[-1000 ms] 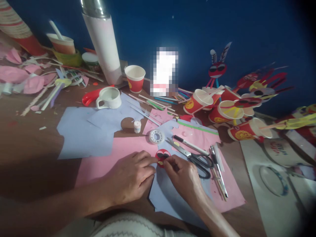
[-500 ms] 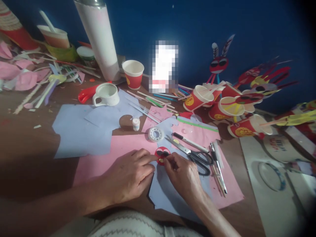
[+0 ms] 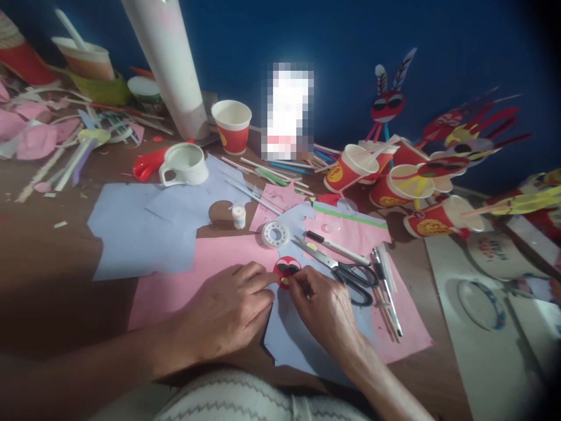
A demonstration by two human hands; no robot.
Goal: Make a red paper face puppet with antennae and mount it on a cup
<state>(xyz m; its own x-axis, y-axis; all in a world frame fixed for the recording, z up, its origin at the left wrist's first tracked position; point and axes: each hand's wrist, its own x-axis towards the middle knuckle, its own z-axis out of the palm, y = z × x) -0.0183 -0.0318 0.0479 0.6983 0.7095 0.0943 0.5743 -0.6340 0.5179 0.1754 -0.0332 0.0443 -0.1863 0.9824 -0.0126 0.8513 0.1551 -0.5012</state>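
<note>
Red round paper face (image 3: 287, 274) lies near six o'clock from the white plastic tape roll (image 3: 265, 235); its black-and-white eyes (image 3: 283, 267) look done, its pale-yellow lower piece (image 3: 284, 281) perhaps unfixed. Left hand (image 3: 232, 304), fingers bunched, touches nine o'clock; right hand (image 3: 324, 304) gathers fingertips at four; any pinch is hidden.

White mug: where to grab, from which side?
Probably the handle, from the near left: its loop juts that way off the upright white mug. The red object lies just beyond the loop, so avoid the far side.
</note>
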